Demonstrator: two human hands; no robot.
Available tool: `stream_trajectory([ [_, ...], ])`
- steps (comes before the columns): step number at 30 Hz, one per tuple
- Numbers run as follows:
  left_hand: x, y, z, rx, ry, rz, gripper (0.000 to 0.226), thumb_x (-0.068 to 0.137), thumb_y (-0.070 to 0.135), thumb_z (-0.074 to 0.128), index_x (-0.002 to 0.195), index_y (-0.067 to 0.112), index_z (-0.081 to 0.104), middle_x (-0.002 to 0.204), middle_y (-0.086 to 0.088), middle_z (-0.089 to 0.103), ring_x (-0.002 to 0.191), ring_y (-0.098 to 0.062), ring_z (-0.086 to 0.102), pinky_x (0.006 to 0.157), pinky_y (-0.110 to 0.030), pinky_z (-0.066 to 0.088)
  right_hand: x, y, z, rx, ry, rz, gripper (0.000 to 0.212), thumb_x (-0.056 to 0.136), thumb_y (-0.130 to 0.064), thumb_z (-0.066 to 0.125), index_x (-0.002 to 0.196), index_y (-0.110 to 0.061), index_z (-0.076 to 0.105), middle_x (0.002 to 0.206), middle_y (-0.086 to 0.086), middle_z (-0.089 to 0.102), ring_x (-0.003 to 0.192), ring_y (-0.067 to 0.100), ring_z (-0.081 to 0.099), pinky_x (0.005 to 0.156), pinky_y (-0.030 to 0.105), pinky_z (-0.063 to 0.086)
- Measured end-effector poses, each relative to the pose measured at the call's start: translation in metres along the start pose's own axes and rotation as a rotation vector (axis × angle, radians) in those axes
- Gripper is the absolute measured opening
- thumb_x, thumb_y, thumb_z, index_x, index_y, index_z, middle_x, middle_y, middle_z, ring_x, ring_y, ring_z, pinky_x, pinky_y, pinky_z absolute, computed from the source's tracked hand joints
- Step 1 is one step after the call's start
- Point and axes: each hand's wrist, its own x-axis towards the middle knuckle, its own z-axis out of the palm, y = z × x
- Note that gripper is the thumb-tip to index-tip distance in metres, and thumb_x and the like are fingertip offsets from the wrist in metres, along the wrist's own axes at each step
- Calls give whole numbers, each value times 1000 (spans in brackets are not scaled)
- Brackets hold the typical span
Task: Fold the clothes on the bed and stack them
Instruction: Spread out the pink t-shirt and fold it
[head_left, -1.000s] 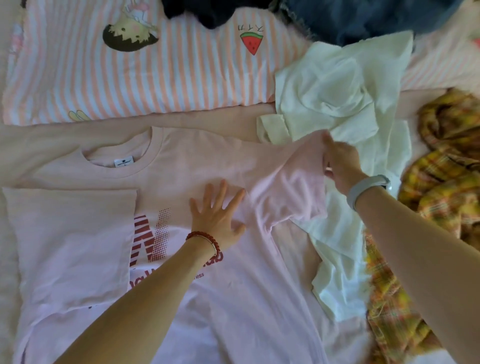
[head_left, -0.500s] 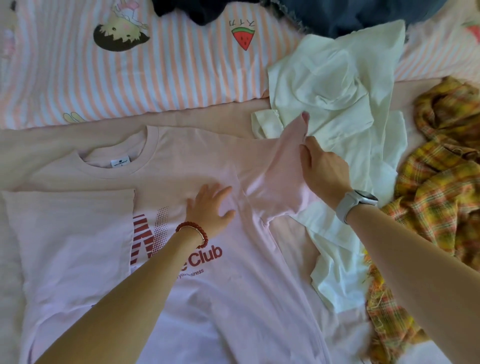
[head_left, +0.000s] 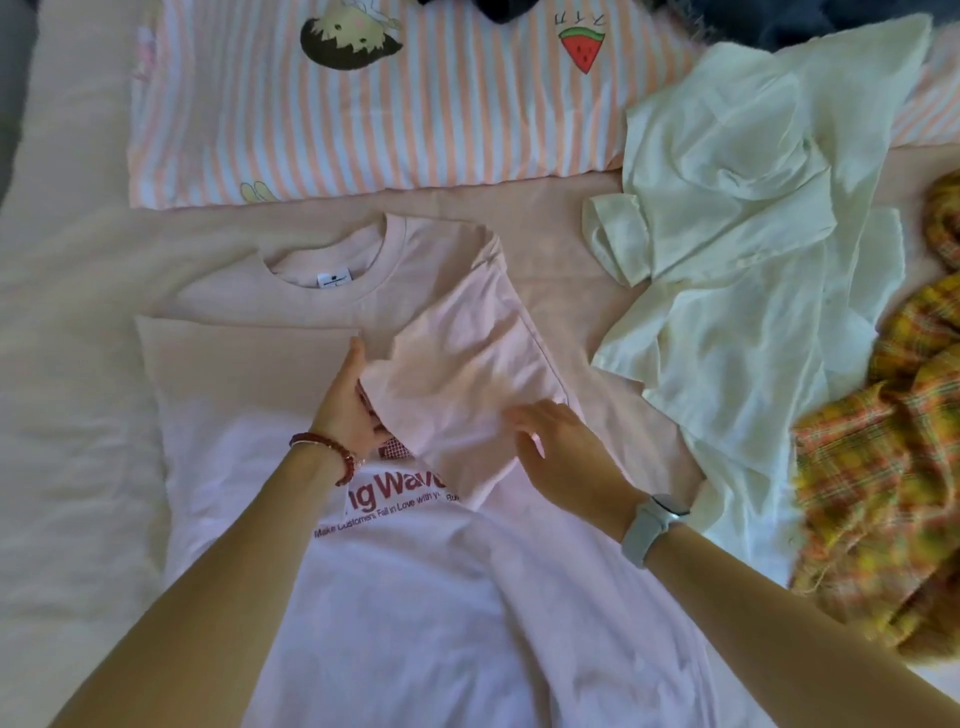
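Where the folded sleeve (head_left: 467, 384) hides the print, both flat hands (head_left: 349, 410) (head_left: 563, 457) press it

Two bare forearms reach in from the near edge, with no sleeves showing on either. The left hand (head_left: 349, 410) has a bracelet (head_left: 332, 453) of small, round, dark red beads at the wrist, strung in a single strand, with a lighter, shinier bit on its right side. The right hand (head_left: 563, 457) has a watch (head_left: 655, 525) at the wrist: a wide, smooth, pale grey band and a dark, rounded-rectangle face sitting on the far side of the wrist. No rings show on the fingers that are visible, and the nails are too blurred to make out.
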Motion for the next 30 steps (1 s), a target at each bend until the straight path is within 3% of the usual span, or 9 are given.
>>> stream_trajectory([
  [3,3,2,9,420,240,294,24,91,40,53,97,18,60,102,-15,63,88,-24,58,81,-44,50,-8,25,12,-231,21,-27,43,90,-13,48,132,-20,48,128,7,48,117,29,41,95,39,39],
  [9,6,11,6,364,391,422,31,95,36,44,69,18,46,78,-11,50,73,-23,50,71,-39,48,-12,51,10,-448,97,-51,57,78,-5,60,131,-24,51,126,7,52,101,33,53,73,40,44],
  [15,1,-4,9,258,335,305,26,88,17,60,110,4,54,107,-17,59,102,-33,59,91,-54,48,-17,49,21,-508,390,-218,43,63,-1,74,105,-11,68,96,14,65,77,33,62,62,39,48],
  [17,-8,-21,13,142,336,330,32,86,10,62,115,3,52,109,-16,61,99,-31,62,83,-49,54,-19,35,30,-341,321,-149,11,75,-11,69,86,-15,68,78,6,64,66,30,60,59,34,46],
  [19,-18,-43,15,45,308,280,14,86,8,61,99,8,57,96,-12,64,88,-30,64,68,-39,57,-20,18,41,-68,114,216,27,89,-34,52,66,-20,56,61,0,57,60,25,55,54,29,40],
  [21,-24,-63,16,85,288,201,4,87,13,62,87,11,58,89,-12,62,85,-29,60,73,-40,55,-17,5,55,367,-39,549,42,92,-40,43,67,-9,57,67,12,62,65,24,55,59,35,43],
  [23,-23,-72,17,222,323,220,11,87,15,63,94,9,58,93,-13,64,90,-31,60,84,-44,51,-9,-5,62,888,96,731,34,93,-27,47,77,1,60,84,21,66,74,23,57,71,38,50],
  [26,-21,-65,22,400,441,354,9,89,15,54,88,6,57,78,-8,59,76,-32,54,67,-28,40,-4,-13,58,1361,266,852,19,93,-17,48,82,-7,59,85,11,62,73,19,60,65,29,53],
  [30,-18,-55,22,492,502,455,24,94,13,41,112,4,54,77,1,53,65,-12,48,57,-24,34,-8,-17,51,1550,172,816,20,95,-27,50,91,-10,59,79,8,61,68,17,63,58,27,53],
])
